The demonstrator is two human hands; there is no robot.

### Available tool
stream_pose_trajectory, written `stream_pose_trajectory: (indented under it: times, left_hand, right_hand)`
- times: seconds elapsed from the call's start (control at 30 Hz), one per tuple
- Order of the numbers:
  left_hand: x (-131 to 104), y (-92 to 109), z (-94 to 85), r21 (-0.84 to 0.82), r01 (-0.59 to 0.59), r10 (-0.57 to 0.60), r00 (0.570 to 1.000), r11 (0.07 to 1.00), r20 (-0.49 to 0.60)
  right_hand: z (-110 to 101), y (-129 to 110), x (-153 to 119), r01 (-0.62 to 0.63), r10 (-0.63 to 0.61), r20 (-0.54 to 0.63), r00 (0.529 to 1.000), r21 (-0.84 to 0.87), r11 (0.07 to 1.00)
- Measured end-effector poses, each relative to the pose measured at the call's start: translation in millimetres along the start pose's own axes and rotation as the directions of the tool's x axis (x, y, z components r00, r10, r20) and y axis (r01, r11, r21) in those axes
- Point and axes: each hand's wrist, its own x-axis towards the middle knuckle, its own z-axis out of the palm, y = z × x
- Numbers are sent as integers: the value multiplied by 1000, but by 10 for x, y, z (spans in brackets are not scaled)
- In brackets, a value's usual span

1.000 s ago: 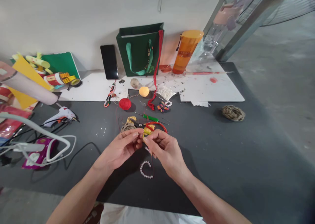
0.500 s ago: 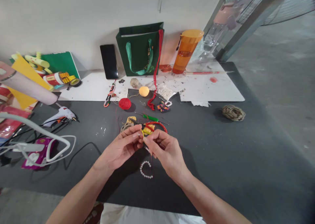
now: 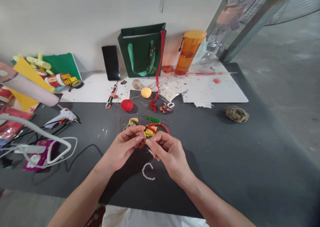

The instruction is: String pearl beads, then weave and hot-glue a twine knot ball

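Fingertips nearly touching, my two hands meet over the middle of the dark table. My left hand (image 3: 126,147) pinches a tiny pale bead at a thin thread. My right hand (image 3: 168,152) has thumb and forefinger pressed together on something I cannot make out. A string of pearl beads (image 3: 149,178) curves on the table below them, with a dark thread running up towards my right hand. Just beyond my fingers lie red-handled scissors (image 3: 165,127), a yellow crocheted piece (image 3: 151,131) and a green-handled hook (image 3: 153,119).
Behind are a red yarn ball (image 3: 126,105), a yellow ball (image 3: 146,93), a bag of beads (image 3: 169,94), a green paper bag (image 3: 140,54), a phone (image 3: 111,63) and an orange bottle (image 3: 188,54). A glue gun (image 3: 63,116) and cables lie left; a rope coil (image 3: 237,114) is right.
My left fingertips have shifted slightly and closed in towards my right fingertips. The yellow strand between the hands shows less. The pearl string stays where it was.
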Motion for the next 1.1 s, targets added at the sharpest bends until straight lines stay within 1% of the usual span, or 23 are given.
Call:
stream_pose_trajectory:
  times: [0.33, 0.5, 0.67, 0.8, 0.97, 1.1]
  left_hand:
    - [-16, 11, 12, 36, -23, 22, 1000, 999, 22]
    - [-13, 12, -7, 56, -28, 28, 1000, 998, 9]
    - [-7, 14, 15, 105, -50, 49, 999, 993, 9]
    - [-14, 14, 31, 202, -114, 118, 993, 973, -5]
    - [-44, 28, 12, 378, -204, 237, 971, 903, -40]
    - [-62, 44, 13, 454, -245, 301, 952, 857, -56]
  right_hand:
    - [-7, 33, 14, -11, 11, -5, 1000, 3, 1000]
    - [-8, 36, 16, -8, 8, -4, 1000, -11, 1000]
    - [-4, 45, 23, -9, 9, -5, 1000, -9, 1000]
    - [-3, 41, 24, -20, 20, 0, 1000, -13, 1000]
    - [-7, 36, 25, -54, 54, 4, 999, -24, 998]
    - [-18, 45, 33, -73, 73, 22, 997, 2, 997]
